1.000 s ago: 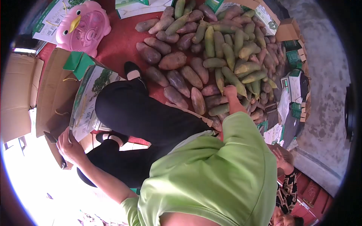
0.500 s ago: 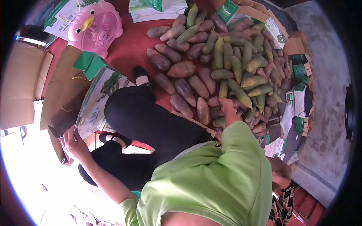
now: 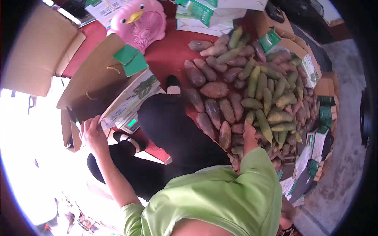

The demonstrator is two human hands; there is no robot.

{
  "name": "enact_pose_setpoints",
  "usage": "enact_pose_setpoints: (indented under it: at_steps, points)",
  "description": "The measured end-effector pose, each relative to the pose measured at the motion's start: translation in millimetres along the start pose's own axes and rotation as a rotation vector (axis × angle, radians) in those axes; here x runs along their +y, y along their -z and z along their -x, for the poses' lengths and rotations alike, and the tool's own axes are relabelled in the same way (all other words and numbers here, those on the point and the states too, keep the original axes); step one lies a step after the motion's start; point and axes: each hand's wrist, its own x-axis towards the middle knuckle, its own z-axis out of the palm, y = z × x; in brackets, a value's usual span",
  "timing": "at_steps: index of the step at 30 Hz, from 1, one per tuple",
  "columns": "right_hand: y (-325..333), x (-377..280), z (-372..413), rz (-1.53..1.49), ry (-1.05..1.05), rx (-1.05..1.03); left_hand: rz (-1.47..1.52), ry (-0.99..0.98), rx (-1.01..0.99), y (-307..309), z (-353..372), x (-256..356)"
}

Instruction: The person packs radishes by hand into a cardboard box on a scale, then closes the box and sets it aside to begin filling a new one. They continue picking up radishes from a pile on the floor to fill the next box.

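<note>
My left hand (image 3: 93,135) is closed on the near edge of an open, tilted cardboard carton (image 3: 88,76), its fingers curled over the rim. Printed with a green plant picture, the carton's side panel (image 3: 136,94) leans by my knee. Over at the pile, my right hand (image 3: 249,133) has its fingers closed at the lower end of a green radish (image 3: 250,117); the fingertips are partly hidden. Around it lie several more green radishes (image 3: 264,124) and thick purplish-red roots (image 3: 225,134).
A scale (image 3: 130,122) with a lit green display stands under the carton's side. Behind are a pink bird-shaped fan (image 3: 143,25) and white-green boxes (image 3: 202,25). More cartons (image 3: 327,87) line the right side. Another person's arm (image 3: 286,214) shows at lower right.
The view has swung, so the scene sits further right and lower. The scale's lit display has come into sight. Both hands remain at the carton edge and the pile.
</note>
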Motion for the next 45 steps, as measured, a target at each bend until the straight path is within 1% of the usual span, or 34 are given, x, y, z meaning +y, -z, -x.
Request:
enact_pose_setpoints:
  at_steps: [1, 3, 4, 6, 7, 9, 10, 12, 13, 15, 16, 18, 19, 21, 22, 24, 25, 27, 29, 31, 32, 34, 35, 37, 39, 41, 42, 43, 44, 45]
  points:
    - [0.2, -3.3, -1.3, 0.011, 0.011, -0.021, -0.006, 0.002, 0.001, 0.4, -0.4, 1.2]
    - [7.1, -12.3, -1.6, 0.227, -0.034, -0.04, -0.001, 0.026, 0.003, -1.9, 0.0, -1.0]
    - [10.7, -11.7, -3.3, 0.239, -0.017, -0.057, -0.004, 0.034, 0.007, -2.6, 0.3, -1.3]
    - [13.9, 0.7, -16.2, 0.045, 0.088, -0.115, 0.053, 0.07, -0.01, 3.5, -0.5, 3.9]
    - [12.4, -2.9, -12.5, 0.058, 0.101, -0.136, 0.059, 0.065, 0.001, 6.3, -0.9, 6.7]
    - [12.9, -13.8, -4.1, 0.154, 0.124, 0.004, 0.053, 0.047, 0.025, 7.3, -1.4, 7.6]
    - [13.7, -15.8, -2.6, 0.164, 0.138, -0.009, 0.048, 0.068, 0.032, 6.6, -2.0, 7.2]
    - [12.1, -19.6, 0.1, 0.052, 0.118, -0.028, 0.062, 0.06, 0.019, 5.3, -2.4, 4.8]
    - [10.9, -22.7, 1.0, 0.064, 0.127, -0.042, 0.043, 0.011, 0.051, 4.6, -2.4, 2.6]
    - [17.7, -35.5, 26.5, 0.06, 0.063, -0.144, 0.044, 0.024, 0.043, 4.6, -2.6, 1.8]
    - [19.1, -44.0, 45.1, 0.071, 0.071, -0.151, 0.042, 0.021, 0.04, 4.3, -2.6, 1.4]
    - [17.5, -53.5, 77.0, 0.089, -0.238, -0.244, 0.049, 0.05, 0.025, 4.8, -2.5, 1.8]
    - [20.9, -47.3, 78.2, 0.097, -0.234, -0.249, 0.058, 0.062, 0.013, 5.5, -2.6, 1.9]
    - [30.3, -34.1, 88.3, 0.122, -0.19, -0.942, 0.046, 0.074, 0.004, 5.0, -3.3, 1.4]
    - [25.2, -28.0, 97.5, 0.124, -0.19, -0.944, 0.038, 0.076, -0.012, 4.6, -2.8, 1.3]
    - [1.5, -36.5, 158.0, -0.107, -0.224, -0.776, 0.044, 0.066, 0.003, 3.8, -2.7, 0.0]
    - [-7.3, -45.8, 173.5, -0.112, -0.225, -0.774, 0.044, 0.062, -0.001, 3.7, -2.3, -0.3]
    - [-31.7, -74.4, 206.9, -0.163, 0.045, -1.035, 0.046, 0.059, 0.0, 3.1, -2.4, -1.3]
    - [-49.9, -132.2, 284.4, 0.036, 0.272, -0.992, 0.044, 0.038, 0.011, 2.7, -1.7, -2.8]
    - [-72.7, -175.8, 315.6, 0.16, 0.635, -1.058, 0.044, 0.032, 0.013, 4.7, -2.5, -3.0]
    - [-82.9, -197.4, 338.3, 0.179, 0.754, -1.1, 0.042, 0.025, 0.007, 5.5, -1.8, -3.0]
    - [-99.4, -239.6, 394.2, 0.249, 0.934, -1.221, 0.028, 0.013, 0.017, 6.0, -2.0, -5.0]
    - [-105.7, -257.6, 424.7, 0.325, 1.003, -1.261, 0.031, 0.007, 0.01, 6.6, -1.8, -4.8]
    - [-125.7, -281.3, 476.6, 0.415, 1.118, -1.411, 0.039, -0.001, 0.007, 6.2, -1.4, -5.2]
    - [-139.3, -289.9, 531.6, 0.576, 1.172, -1.48, 0.051, -0.006, 0.002, 6.7, -1.9, -5.9]
    - [-171.1, -282.1, 562.1, 0.659, 1.277, -1.607, 0.062, -0.014, -0.009, 7.5, -2.2, -5.4]
    - [-193.0, -272.0, 571.4, 0.734, 1.221, -1.677, 0.054, -0.013, -0.008, 8.5, -3.0, -4.4]
    - [-202.5, -266.0, 590.7, 0.924, 1.33, -1.62, 0.047, -0.013, -0.007, 8.8, -3.0, -3.7]
    - [-231.5, -248.2, 592.4, 0.972, 1.461, -1.606, 0.049, -0.022, -0.01, 8.4, -2.6, -4.2]
    - [-251.5, -232.3, 599.9, 1.105, 1.606, -1.55, 0.026, -0.034, 0.0, 8.0, -2.8, -5.5]
